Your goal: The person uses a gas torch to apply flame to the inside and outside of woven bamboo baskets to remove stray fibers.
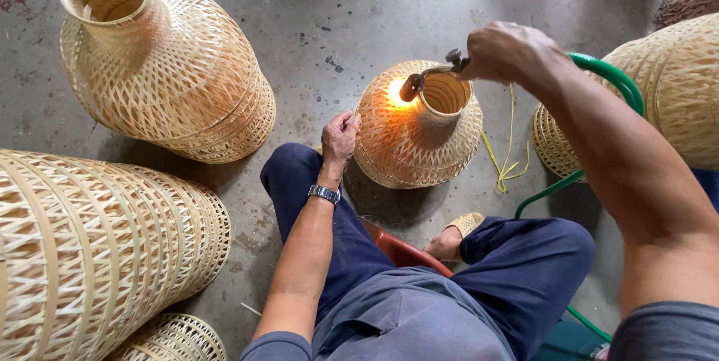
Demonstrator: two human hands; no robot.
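Woven bamboo lampshade (419, 132), bell-shaped and pale gold, stands upright on the grey concrete floor (329, 24) just beyond the seated person's knees. Its narrow open neck faces up, and a small flame glows orange on the weave just below the neck's left rim.

The left hand (339, 136) rests against the shade's left flank, fingers curled closed on the weave, steadying it; a metal wristwatch (323, 194) sits on that wrist. The right hand (509, 50) is closed tight around the grip of a metal gas torch (431, 76), whose nozzle points down-left at the burning spot. A green hose (614, 80) loops from behind that hand down to the floor.

Open floor lies beyond the shade, toward the picture's top edge. To the left, a larger stack of nested woven shades (165, 61) stands well apart, and another stack (97, 249) lies on its side near the bottom-left corner. On the right, another woven shade (666, 91) stands near, with yellow strips (505, 159) on the floor between. A red stool edge (401, 250) shows between the blue trouser legs.
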